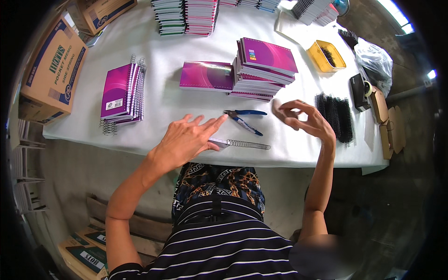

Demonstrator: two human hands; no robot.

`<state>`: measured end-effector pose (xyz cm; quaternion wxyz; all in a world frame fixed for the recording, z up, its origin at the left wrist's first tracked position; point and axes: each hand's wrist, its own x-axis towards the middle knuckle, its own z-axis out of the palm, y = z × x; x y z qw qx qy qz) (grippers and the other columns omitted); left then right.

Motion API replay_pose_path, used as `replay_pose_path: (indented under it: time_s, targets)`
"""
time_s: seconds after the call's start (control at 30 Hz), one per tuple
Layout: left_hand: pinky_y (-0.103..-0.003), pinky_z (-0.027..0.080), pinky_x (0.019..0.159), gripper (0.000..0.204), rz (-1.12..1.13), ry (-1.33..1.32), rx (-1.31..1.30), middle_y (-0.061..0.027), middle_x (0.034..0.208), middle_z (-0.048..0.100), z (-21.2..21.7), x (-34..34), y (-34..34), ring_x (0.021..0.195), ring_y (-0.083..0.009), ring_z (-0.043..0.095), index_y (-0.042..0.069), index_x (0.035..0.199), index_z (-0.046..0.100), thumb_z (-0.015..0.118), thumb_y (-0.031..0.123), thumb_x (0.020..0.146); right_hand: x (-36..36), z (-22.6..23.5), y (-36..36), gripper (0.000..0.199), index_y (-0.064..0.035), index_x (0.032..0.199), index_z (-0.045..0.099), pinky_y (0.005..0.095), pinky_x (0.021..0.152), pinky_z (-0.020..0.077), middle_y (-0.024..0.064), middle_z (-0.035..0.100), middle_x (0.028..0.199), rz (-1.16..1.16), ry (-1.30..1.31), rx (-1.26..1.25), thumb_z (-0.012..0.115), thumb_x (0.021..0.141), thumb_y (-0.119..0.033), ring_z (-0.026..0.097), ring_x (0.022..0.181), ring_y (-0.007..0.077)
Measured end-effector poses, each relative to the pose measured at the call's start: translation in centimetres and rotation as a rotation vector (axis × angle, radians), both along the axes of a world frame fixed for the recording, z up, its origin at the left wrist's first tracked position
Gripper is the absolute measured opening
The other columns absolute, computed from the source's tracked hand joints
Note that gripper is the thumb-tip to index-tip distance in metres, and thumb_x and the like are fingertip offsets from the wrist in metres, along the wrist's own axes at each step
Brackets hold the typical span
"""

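Note:
My left hand [184, 140] spreads its fingers flat over a thin notebook [218, 142] at the table's front edge, mostly hidden under the palm. A wire spiral coil [249, 144] sticks out from the notebook's right end. Farther right, my right hand [308, 122] is curled, with a small brownish oval object [279, 110] at its fingertips, blurred so its kind is unclear. Between the hands lie blue-handled cutting pliers [245, 122] with spread handles. Behind them rises a stack of purple notebooks [266, 58], with another purple notebook [205, 75] flat against its left side.
Purple notebooks with loose-ended coils [121, 93] are stacked at left, near a cardboard box [56, 70]. Black spiral coils [337, 119] lie at right, below a yellow tub [322, 51] of small dark bits. More notebook stacks [186, 16] stand at the back.

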<state>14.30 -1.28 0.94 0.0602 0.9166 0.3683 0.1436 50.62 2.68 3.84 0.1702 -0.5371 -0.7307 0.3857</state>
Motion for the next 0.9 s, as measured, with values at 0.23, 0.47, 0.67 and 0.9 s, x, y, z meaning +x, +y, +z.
replay_pose_path:
  time_s: [0.23, 0.47, 0.67, 0.9]
  targets:
    - [-0.038, 0.058, 0.070, 0.070, 0.044, -0.008, 0.037, -0.0097, 0.113, 0.070, -1.6, -1.0, -0.3, 0.095, -0.0286, 0.070, 0.013, 0.141, 0.050, 0.071, 0.042, 0.081, -9.8, -1.1, 2.3, 0.061, -0.0078, 0.124, 0.067, 0.0419, 0.087, 0.0526, 0.0168, 0.070, 0.108, 0.646, 0.191, -0.157, 0.061, 0.088, -0.057, 0.067, 0.099, 0.0296]
    - [-0.040, 0.055, 0.059, 0.067, 0.054, -0.051, -0.143, -0.0089, 0.100, 0.071, -1.6, -1.4, 1.3, 0.075, -0.0285, 0.070, 0.014, 0.142, 0.049, 0.069, 0.043, 0.084, -10.0, -1.6, 3.9, 0.063, -0.0025, 0.120, 0.068, 0.0398, 0.083, 0.0530, 0.0170, 0.070, 0.109, 0.647, 0.261, -0.108, 0.062, 0.086, -0.055, 0.067, 0.099, 0.0303]
    - [-0.040, 0.055, 0.056, 0.068, 0.050, 0.021, -0.175, -0.0119, 0.086, 0.072, -0.3, -0.9, 2.2, 0.065, -0.0308, 0.069, 0.004, 0.134, 0.055, 0.067, 0.048, 0.084, -10.3, -2.2, 3.9, 0.070, -0.0008, 0.120, 0.068, 0.0409, 0.086, 0.0514, 0.0184, 0.069, 0.111, 0.560, 0.087, -0.107, 0.061, 0.083, -0.060, 0.067, 0.100, 0.0307]
    - [-0.040, 0.056, 0.060, 0.071, 0.090, 0.041, -0.116, -0.0085, 0.102, 0.070, -0.7, -0.8, 2.0, 0.081, -0.0270, 0.070, 0.010, 0.137, 0.053, 0.070, 0.049, 0.081, -10.9, -2.1, 4.6, 0.075, -0.0003, 0.122, 0.067, 0.0393, 0.086, 0.0504, 0.0169, 0.068, 0.116, 0.616, 0.050, -0.108, 0.059, 0.082, -0.062, 0.065, 0.103, 0.0291]
